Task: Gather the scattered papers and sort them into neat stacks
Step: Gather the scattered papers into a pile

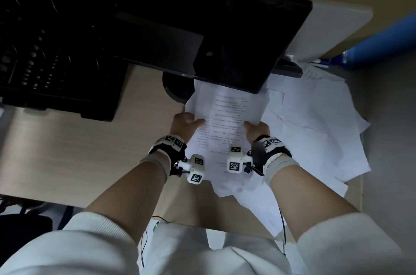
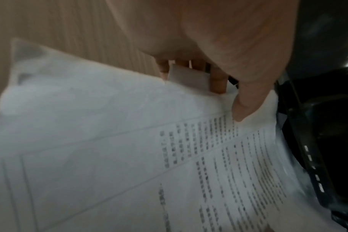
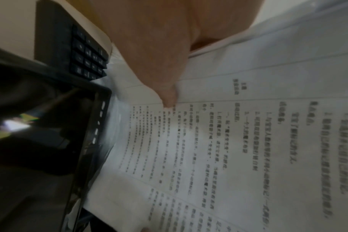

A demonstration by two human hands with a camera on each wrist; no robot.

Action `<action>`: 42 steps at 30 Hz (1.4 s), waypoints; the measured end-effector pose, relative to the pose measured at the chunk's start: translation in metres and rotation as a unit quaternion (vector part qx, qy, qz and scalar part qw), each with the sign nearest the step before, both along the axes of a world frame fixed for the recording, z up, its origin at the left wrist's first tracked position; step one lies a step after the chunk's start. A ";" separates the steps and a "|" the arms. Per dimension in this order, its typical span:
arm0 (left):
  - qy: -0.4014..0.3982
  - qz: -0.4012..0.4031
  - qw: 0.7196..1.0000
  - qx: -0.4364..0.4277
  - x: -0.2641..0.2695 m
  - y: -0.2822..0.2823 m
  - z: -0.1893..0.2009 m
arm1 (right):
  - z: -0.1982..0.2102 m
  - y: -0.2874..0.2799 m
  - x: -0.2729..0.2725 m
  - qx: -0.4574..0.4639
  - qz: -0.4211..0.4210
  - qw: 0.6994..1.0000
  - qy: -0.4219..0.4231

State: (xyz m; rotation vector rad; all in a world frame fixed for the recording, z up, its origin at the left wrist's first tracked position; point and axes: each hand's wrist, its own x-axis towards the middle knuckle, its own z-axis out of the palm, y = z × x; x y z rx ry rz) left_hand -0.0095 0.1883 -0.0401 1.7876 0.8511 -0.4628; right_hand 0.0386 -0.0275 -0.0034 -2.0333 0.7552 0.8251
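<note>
OK, my left hand (image 1: 185, 123) and right hand (image 1: 257, 128) both pinch one printed sheaf (image 1: 227, 121), thumbs on top; loose sheets (image 1: 315, 130) beyond my right fingers, uncountable.

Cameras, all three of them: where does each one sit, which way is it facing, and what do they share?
Head: above the desk, looking down at printed sheets, monitor, both forearms and hands.
Left wrist: along the left hand, thumb on the sheets, fingers underneath.
Right wrist: along the right hand, thumb on the sheets; keyboard beyond.
Shared: all show the printed sheets and monitor.
</note>
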 end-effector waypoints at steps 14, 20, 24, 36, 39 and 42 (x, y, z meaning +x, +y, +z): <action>0.092 0.011 0.994 0.056 -0.038 -0.079 0.015 | 0.022 -0.100 -0.016 -0.007 0.089 0.995 -0.035; 0.207 -0.048 0.976 0.040 -0.056 -0.089 0.010 | 0.019 -0.120 -0.009 -0.038 0.070 0.994 -0.074; 0.261 -0.008 0.963 -0.067 -0.058 -0.094 0.017 | 0.020 -0.115 -0.002 -0.014 0.064 0.995 -0.071; 0.179 0.010 0.984 -0.014 -0.029 -0.059 0.002 | 0.006 -0.109 0.029 -0.008 0.088 0.996 -0.032; 0.196 0.026 0.979 -0.052 -0.025 -0.060 0.006 | 0.000 -0.098 0.032 -0.001 0.099 0.994 -0.041; 0.207 0.070 0.971 -0.098 -0.024 -0.057 0.008 | -0.009 -0.076 0.027 0.006 0.124 0.992 -0.023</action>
